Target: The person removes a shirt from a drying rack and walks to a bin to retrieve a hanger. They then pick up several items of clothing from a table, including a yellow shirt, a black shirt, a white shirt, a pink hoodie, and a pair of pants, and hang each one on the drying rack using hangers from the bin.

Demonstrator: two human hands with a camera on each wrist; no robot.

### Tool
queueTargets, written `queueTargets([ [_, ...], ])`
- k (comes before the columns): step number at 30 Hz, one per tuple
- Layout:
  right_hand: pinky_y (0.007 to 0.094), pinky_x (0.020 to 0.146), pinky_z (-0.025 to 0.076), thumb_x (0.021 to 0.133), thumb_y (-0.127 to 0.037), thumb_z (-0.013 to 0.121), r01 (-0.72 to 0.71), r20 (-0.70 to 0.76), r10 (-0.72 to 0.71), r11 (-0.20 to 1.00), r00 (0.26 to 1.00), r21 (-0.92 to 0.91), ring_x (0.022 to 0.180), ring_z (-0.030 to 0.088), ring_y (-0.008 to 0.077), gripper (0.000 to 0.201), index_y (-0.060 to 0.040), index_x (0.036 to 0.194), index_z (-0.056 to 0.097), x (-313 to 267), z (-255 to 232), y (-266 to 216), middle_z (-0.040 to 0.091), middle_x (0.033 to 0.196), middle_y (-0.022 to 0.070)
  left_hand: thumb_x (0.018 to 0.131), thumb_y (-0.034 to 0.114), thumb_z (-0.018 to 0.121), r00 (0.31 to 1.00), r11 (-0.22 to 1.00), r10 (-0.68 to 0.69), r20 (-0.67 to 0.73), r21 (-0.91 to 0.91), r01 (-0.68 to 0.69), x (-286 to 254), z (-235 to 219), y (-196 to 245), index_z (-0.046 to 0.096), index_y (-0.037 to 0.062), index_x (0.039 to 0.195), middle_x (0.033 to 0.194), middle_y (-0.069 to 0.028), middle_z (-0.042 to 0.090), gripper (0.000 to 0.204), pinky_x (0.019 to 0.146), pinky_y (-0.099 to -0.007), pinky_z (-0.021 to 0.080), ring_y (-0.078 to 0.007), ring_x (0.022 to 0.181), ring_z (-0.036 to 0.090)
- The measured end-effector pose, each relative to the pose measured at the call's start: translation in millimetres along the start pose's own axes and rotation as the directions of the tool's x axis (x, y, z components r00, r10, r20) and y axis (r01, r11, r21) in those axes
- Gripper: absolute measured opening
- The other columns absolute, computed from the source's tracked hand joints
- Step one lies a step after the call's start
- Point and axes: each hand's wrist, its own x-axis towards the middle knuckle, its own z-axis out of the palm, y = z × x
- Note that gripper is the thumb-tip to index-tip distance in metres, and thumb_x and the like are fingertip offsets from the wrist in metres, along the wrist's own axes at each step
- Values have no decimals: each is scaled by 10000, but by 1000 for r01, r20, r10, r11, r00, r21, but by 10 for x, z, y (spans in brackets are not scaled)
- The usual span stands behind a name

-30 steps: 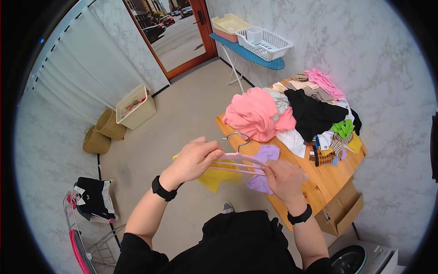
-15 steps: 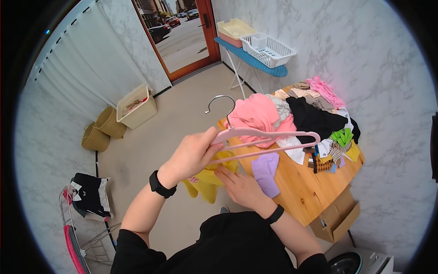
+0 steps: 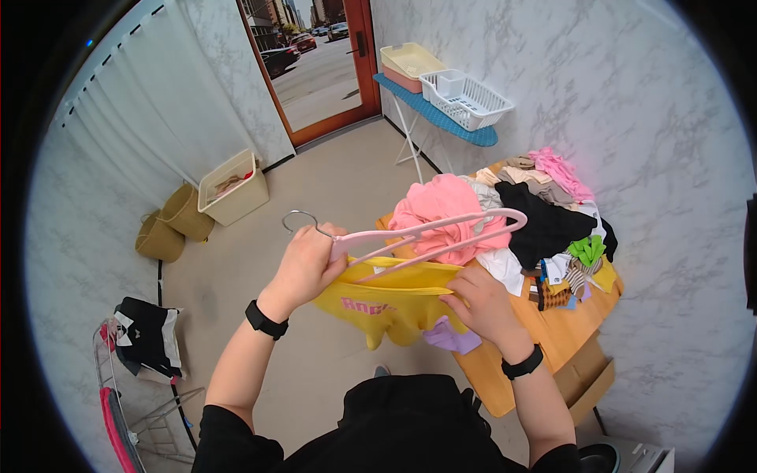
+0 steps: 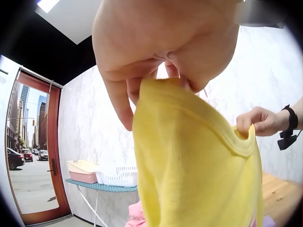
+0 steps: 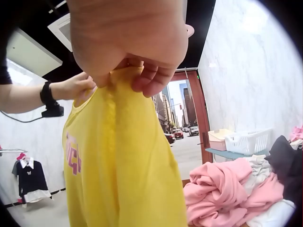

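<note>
Cloth, yellow and soft, hangs between the two hands near the left edge of the table [image 3: 544, 335]: a top [image 3: 377, 309] with pink print on its front. Left hand [image 3: 301, 266] grips the hanger [image 3: 441, 227] close to the base of its hook [image 3: 303, 214], fingers curled, and also pinches the top's edge. Right hand [image 3: 490, 306] pinches the right side of the opening between thumb and fingers, with no gap showing at the cloth. The hanger's far arm sticks out to the right, above the opening; how much of the near end lies inside, I cannot tell.

The top looks light and limp, likely a thin knit that stretches a little, droops wherever it isn't held and won't tear easily. Its finished edge is the best place to take it, one pinch at each side, so the mouth stays wide; a grab at the body would only bunch it. The hanger seems stiff, light and perhaps a bit slick, probably plastic. Near the hook is a sound hold, though the long arm could swing or tip from there.
</note>
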Motion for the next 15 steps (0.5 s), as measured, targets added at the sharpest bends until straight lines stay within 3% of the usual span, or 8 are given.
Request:
queueTargets([
  [4,367,671,481,748,-134,734,-58,-39,56,997,998,-57,799,581,275,156,-51,823,624,49,-216,-6,569,830,80,777,-7,580,994,998,64,-87,34,-62,-33,15,-125,516,51,927,890,-76,577,172,820,-387,406,-275,799,554],
  [7,359,676,483,731,-139,756,-84,-91,77,994,993,-75,804,587,272,178,-42,818,634,50,-408,103,587,828,79,782,-27,559,993,1000,5,-122,-27,-8,-163,74,-320,497,50,926,894,-95,569,175,754,-386,433,-291,768,544],
  [9,349,683,485,714,-132,770,-76,-78,68,992,995,-99,799,593,269,190,-35,815,642,65,-474,75,600,823,81,778,-41,544,982,932,-184,46,-309,189,-265,121,-357,481,50,919,858,-106,544,179,677,-389,447,-303,747,540],
  [13,347,702,492,725,-115,762,-66,-54,61,993,997,-101,813,599,270,179,-30,830,645,74,-555,126,612,830,80,782,-37,543,978,951,-174,113,-240,196,-293,139,-372,478,51,915,819,-116,520,172,624,-396,448,-319,738,543],
  [15,346,707,494,732,-102,756,-76,-53,71,993,996,-86,817,600,269,164,-29,827,645,105,-560,135,615,828,79,785,-35,531,992,996,-54,110,-66,62,-285,156,-357,479,55,911,790,-120,505,164,624,-403,442,-329,729,546],
])
